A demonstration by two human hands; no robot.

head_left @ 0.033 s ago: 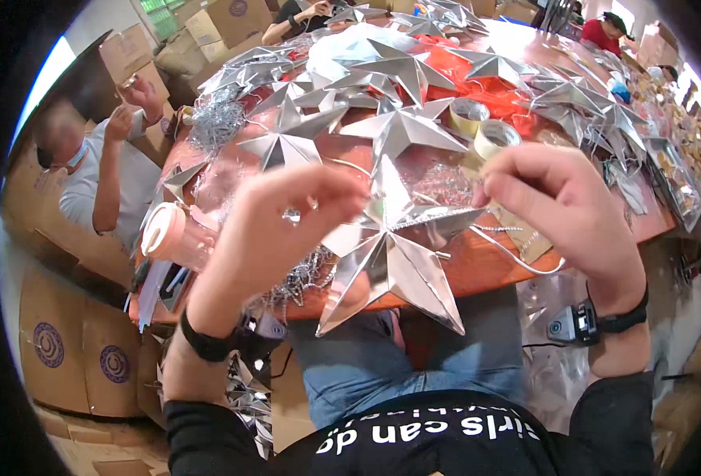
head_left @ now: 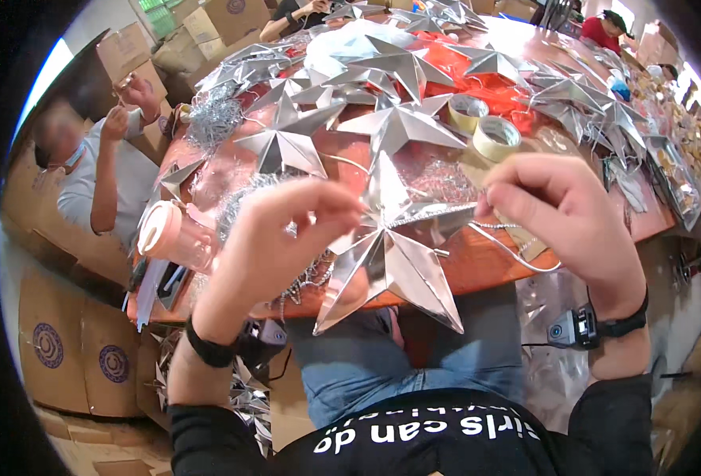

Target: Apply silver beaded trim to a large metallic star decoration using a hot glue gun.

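Note:
A shiny silver five-pointed star point(head_left: 386, 258) is tilted up in front of me at the table's near edge, its lower points above my lap. My left hand point(head_left: 283, 230) curls over the star's left arm, thumb and fingers closing near its middle. A thin silver beaded strand point(head_left: 434, 213) runs along the star's right arm towards its tip. There my right hand point(head_left: 553, 206) pinches thumb and forefinger together at the strand's end; the fingertips hide exactly what they grip. A white cord point(head_left: 517, 255) loops out beside the star.
More silver stars point(head_left: 402, 125) and red plastic point(head_left: 485, 87) cover the table point(head_left: 485, 266). Two tape rolls point(head_left: 496, 139) stand beyond my right hand. A pink-lidded cup point(head_left: 178, 234) is at the left, near silver tinsel point(head_left: 216, 119). Another person point(head_left: 101, 170) sits there by cardboard boxes point(head_left: 73, 341).
The star has shifted very slightly to the left. Both hands keep nearly the same pose, the left a little lower.

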